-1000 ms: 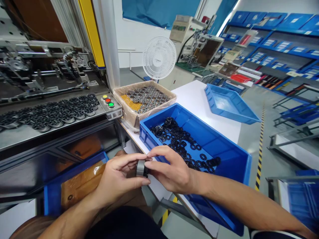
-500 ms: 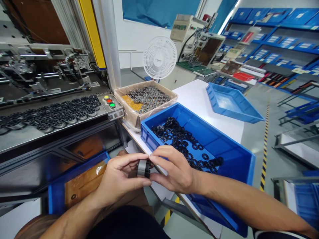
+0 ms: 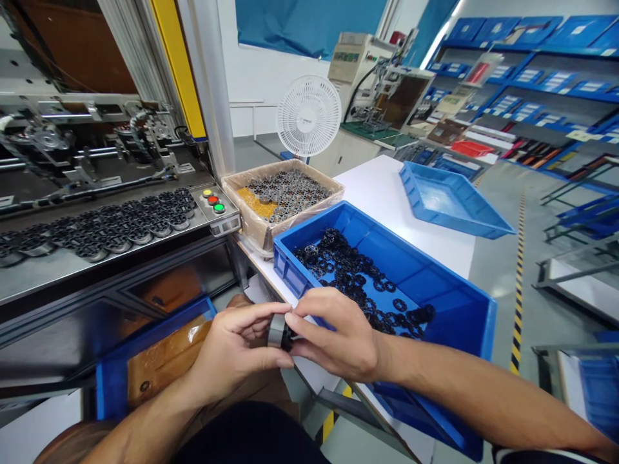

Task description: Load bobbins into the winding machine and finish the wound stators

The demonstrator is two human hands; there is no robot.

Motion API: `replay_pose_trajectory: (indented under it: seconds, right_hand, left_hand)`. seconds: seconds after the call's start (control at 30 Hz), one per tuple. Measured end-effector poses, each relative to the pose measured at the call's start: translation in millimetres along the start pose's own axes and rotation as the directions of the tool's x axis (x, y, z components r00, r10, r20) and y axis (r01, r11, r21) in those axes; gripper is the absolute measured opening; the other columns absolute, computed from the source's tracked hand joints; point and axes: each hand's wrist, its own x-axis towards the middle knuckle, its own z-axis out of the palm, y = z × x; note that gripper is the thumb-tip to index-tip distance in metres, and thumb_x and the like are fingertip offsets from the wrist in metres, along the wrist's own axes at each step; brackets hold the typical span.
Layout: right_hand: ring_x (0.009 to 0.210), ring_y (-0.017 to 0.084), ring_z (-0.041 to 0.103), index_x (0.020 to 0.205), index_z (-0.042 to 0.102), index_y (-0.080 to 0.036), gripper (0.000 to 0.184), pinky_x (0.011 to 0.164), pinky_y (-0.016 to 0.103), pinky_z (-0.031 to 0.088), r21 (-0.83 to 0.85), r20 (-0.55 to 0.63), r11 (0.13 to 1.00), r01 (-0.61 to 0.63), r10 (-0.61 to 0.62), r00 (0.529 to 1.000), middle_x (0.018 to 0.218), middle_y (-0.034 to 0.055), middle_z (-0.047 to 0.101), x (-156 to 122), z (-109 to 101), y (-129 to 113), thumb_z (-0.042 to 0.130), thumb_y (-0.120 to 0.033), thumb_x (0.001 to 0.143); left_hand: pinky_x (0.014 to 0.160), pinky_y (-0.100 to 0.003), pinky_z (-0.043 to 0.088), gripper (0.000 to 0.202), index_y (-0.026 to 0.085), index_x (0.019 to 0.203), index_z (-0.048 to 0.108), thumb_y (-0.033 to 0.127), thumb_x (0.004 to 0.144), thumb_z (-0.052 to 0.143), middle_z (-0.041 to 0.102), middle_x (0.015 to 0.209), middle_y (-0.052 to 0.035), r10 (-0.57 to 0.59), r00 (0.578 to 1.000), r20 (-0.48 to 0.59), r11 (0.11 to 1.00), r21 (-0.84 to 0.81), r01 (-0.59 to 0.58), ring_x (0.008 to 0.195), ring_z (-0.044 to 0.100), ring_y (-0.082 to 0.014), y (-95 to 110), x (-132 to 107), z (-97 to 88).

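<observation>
A grey metal stator core (image 3: pixel 277 330) with a black plastic toothed end piece (image 3: pixel 287 338) is held up in front of me, its black face turned to the right. My left hand (image 3: pixel 236 341) is closed on its grey rim, thumb below and index finger above. With its fingers bent, my right hand (image 3: pixel 338 335) presses against the black side, and its fingertips hide part of it. Just beyond my right hand stands a blue bin (image 3: pixel 416 258) with many loose black plastic rings (image 3: pixel 355 280) in it.
At left, rows of stator cores (image 3: pixel 140 222) line a metal machine ledge beside a button box (image 3: pixel 217 209). A cardboard box (image 3: pixel 258 232) of bare cores, a white fan (image 3: pixel 309 116) and a light-blue tray (image 3: pixel 449 200) stand farther back. Below left is another blue bin (image 3: pixel 100 386).
My right hand's fingers have closed in on the stator core's black side and cover more of it. The left hand keeps its grip. The view has shifted slightly.
</observation>
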Motion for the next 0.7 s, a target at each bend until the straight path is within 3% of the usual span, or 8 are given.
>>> replay_pose_trajectory:
  seconds: [0.1,0.23,0.3,0.4,0.53,0.63,0.7]
  right_hand:
    - [0.1,0.022,0.061,0.126,0.056,-0.011,0.05,0.086,0.041,0.055,0.149,0.002,0.971,-0.185,0.187,0.982,0.106,0.0144,0.064,3.0,0.1,0.1,0.072,-0.029,0.083]
    - [0.105,0.021,0.061,0.134,0.052,-0.015,0.063,0.091,0.039,0.054,0.281,0.008,0.868,-0.411,0.426,0.905,0.111,0.0138,0.064,-0.1,6.8,3.2,0.072,-0.044,0.081]
    - [0.1,0.02,0.063,0.129,0.057,-0.014,0.056,0.088,0.037,0.054,0.315,0.026,0.846,-0.43,0.445,0.895,0.106,0.0127,0.066,-2.8,10.3,4.5,0.071,-0.043,0.082]
    - [0.098,0.019,0.064,0.123,0.061,-0.012,0.047,0.088,0.036,0.054,0.334,0.049,0.847,-0.413,0.422,0.905,0.103,0.013,0.069,-3.4,9.8,6.0,0.072,-0.035,0.083]
    - [0.099,0.019,0.065,0.124,0.06,-0.014,0.055,0.089,0.037,0.054,0.41,0.142,0.795,-0.447,0.429,0.892,0.106,0.0117,0.07,2.3,2.8,7.9,0.076,-0.039,0.078]
    - [0.088,0.016,0.066,0.109,0.067,-0.014,0.038,0.082,0.032,0.056,0.438,0.182,0.747,-0.499,0.47,0.864,0.094,0.0084,0.071,4.0,2.7,7.4,0.072,-0.04,0.082]
    - [0.083,0.015,0.066,0.104,0.069,-0.013,0.032,0.077,0.029,0.056,0.427,0.163,0.76,-0.489,0.467,0.869,0.089,0.0072,0.071,2.2,5.0,5.7,0.07,-0.039,0.084]
  left_hand:
    - [0.086,-0.023,0.059,0.05,0.026,0.122,0.066,0.015,0.074,0.079,0.072,0.118,-0.0046,0.048,0.998,0.034,0.997,0.051,-0.05,0.102,0.072,-0.0208,-1.5,-5.5,-1.9]
    - [0.111,-0.031,0.042,0.06,0.034,0.148,0.036,0.018,0.093,0.055,0.042,0.153,-0.0048,0.072,0.983,0.171,0.93,0.343,-0.128,0.135,0.049,-0.0218,-6.1,-17.2,-0.1]
    - [0.118,-0.03,0.032,0.064,0.035,0.151,0.028,0.017,0.094,0.053,0.034,0.158,-0.0025,0.095,0.974,0.205,0.86,0.476,-0.184,0.143,0.037,-0.0204,-10.0,-20.7,1.8]
    - [0.117,-0.027,0.032,0.059,0.035,0.148,0.033,0.016,0.095,0.051,0.042,0.154,-0.0013,0.155,0.969,0.19,0.801,0.55,-0.236,0.141,0.039,-0.018,-14.0,-20.3,3.4]
    - [0.113,-0.028,0.038,0.05,0.029,0.144,0.04,0.017,0.096,0.046,0.048,0.149,-0.0051,0.186,0.958,0.217,0.809,0.519,-0.275,0.136,0.047,-0.0199,-12.0,-17.6,1.5]
    - [0.113,-0.028,0.037,0.051,0.029,0.145,0.038,0.017,0.096,0.046,0.046,0.151,-0.0057,0.198,0.95,0.241,0.796,0.526,-0.3,0.138,0.044,-0.0214,-9.9,-18.9,-0.6]
    - [0.113,-0.029,0.036,0.052,0.029,0.146,0.036,0.018,0.096,0.046,0.046,0.151,-0.0063,0.17,0.952,0.256,0.788,0.544,-0.287,0.139,0.043,-0.0214,-9.6,-20.9,-1.6]
